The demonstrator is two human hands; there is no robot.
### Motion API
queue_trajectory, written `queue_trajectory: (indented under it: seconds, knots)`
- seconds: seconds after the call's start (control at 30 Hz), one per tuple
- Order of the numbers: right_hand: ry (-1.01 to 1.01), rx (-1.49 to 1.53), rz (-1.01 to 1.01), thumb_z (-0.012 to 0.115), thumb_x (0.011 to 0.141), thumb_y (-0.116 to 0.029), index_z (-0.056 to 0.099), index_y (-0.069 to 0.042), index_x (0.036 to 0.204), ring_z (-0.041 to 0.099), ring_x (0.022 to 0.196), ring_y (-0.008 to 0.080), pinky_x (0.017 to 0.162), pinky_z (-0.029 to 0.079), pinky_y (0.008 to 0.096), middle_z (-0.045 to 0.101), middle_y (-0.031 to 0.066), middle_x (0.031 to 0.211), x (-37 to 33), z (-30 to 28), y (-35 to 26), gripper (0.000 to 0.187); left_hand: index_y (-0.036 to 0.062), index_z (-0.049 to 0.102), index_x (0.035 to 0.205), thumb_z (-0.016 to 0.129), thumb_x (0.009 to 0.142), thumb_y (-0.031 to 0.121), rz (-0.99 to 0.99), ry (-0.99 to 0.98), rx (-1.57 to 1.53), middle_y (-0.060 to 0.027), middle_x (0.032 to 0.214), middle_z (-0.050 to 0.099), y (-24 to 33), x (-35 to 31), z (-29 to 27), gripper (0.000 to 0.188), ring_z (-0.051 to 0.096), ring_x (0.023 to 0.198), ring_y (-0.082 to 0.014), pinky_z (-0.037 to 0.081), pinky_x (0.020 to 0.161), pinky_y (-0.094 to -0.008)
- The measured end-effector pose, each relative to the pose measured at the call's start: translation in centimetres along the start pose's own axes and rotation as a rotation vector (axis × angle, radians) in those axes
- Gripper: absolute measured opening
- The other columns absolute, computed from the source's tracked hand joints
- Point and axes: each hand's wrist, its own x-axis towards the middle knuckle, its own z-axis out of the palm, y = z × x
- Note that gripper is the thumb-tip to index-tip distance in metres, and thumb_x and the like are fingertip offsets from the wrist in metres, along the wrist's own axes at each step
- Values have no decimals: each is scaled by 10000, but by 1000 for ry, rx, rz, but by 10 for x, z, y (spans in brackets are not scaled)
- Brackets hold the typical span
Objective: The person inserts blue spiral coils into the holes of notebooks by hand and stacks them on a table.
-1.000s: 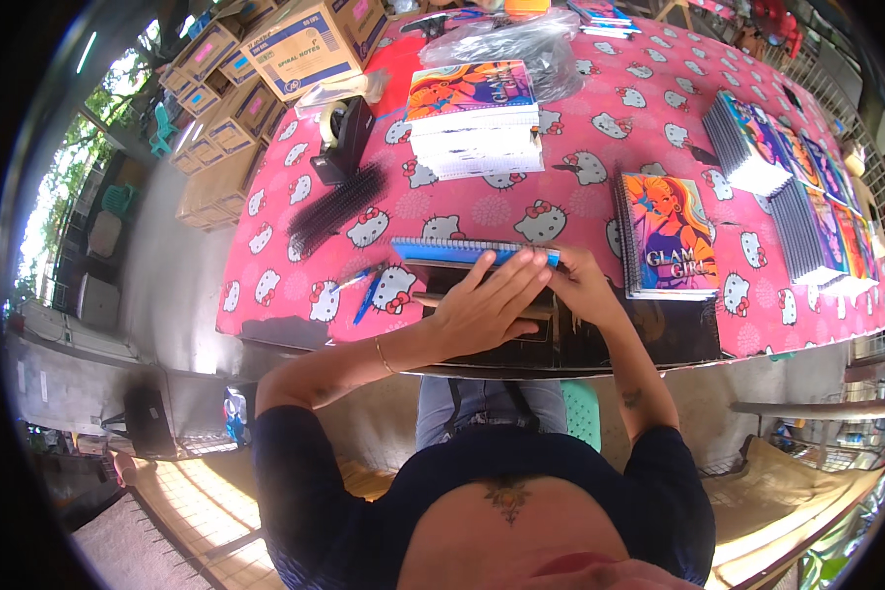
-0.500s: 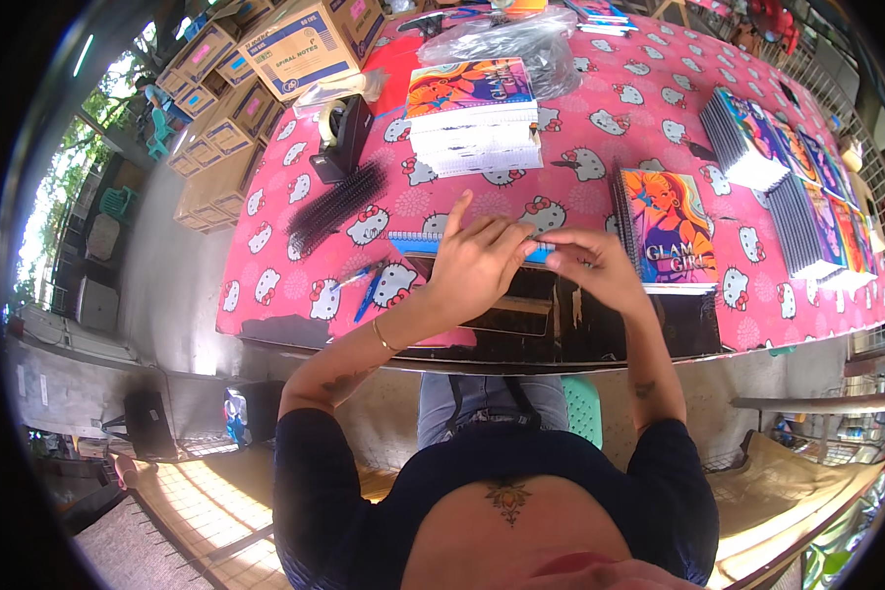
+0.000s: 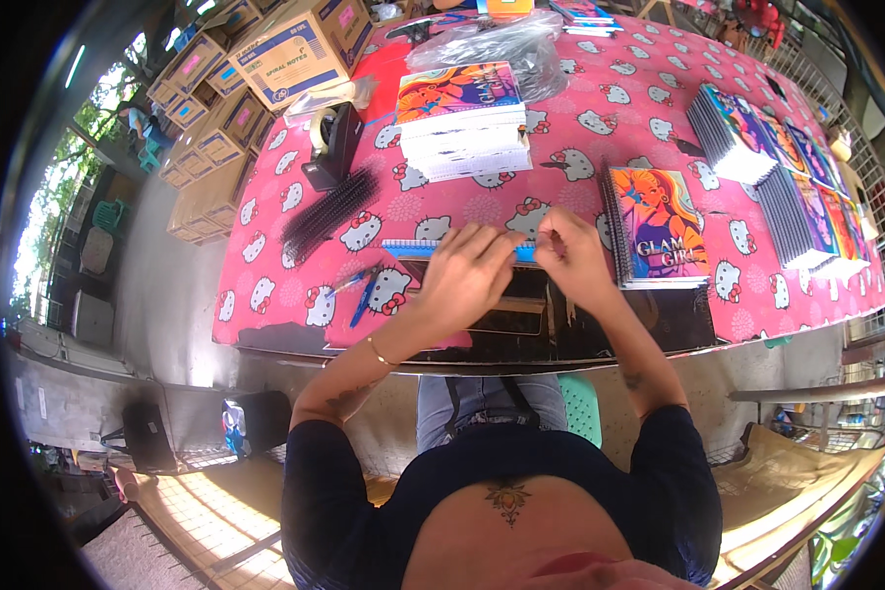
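Note:
A blue spiral-edged notebook (image 3: 399, 250) lies at the near side of the table, mostly covered by my hands, with a row of small coil loops along its far edge. My left hand (image 3: 470, 267) is closed over this edge, its bent fingers pressed together on the coil. Beside it at the edge's right end, my right hand (image 3: 572, 258) is curled in a pinch; what its fingertips hold is hidden. Just right of that hand lies a small stack of notebooks (image 3: 659, 221) with a colourful illustrated cover. Blue pens (image 3: 364, 298) lie left of my left wrist.
Loose black spiral coils (image 3: 329, 216) and a tape dispenser (image 3: 331, 147) stand left. Beyond my hands rises a tall notebook stack (image 3: 462, 133), with a clear plastic bag (image 3: 487, 49) behind. More notebook piles (image 3: 796, 202) sit right; cardboard boxes (image 3: 295, 59) at far left.
My right hand has turned and curled its fingers inward at the coil's end, lifting slightly. The left hand's raised index finger has come down onto the edge. The view has shifted slightly.

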Motion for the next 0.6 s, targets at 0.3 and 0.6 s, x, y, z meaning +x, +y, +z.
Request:
queue_trajectory:
  seconds: [0.3, 0.6]
  knots:
    - [299, 260, 111, 684, 940, -156, 469, 57, 1395, 594, 1142, 236, 978, 498, 366, 558, 159, 1248, -43, -29, -106, 547, 33, 706, 1192, 773, 841, 90, 152, 67, -470, -151, 1162, 725, 58, 68, -88, 361, 726, 1018, -283, 567, 882, -364]
    - [148, -137, 469, 779, 897, -166, 606, 68, 1335, 681, 981, 185, 887, 527, 337, 713, 162, 1163, -50, -214, 125, 526, 85, 717, 1229, 718, 920, 187, 56, 36, 124, -176, 1138, 729, -196, 119, 14, 326, 715, 1015, -329, 563, 897, -390]
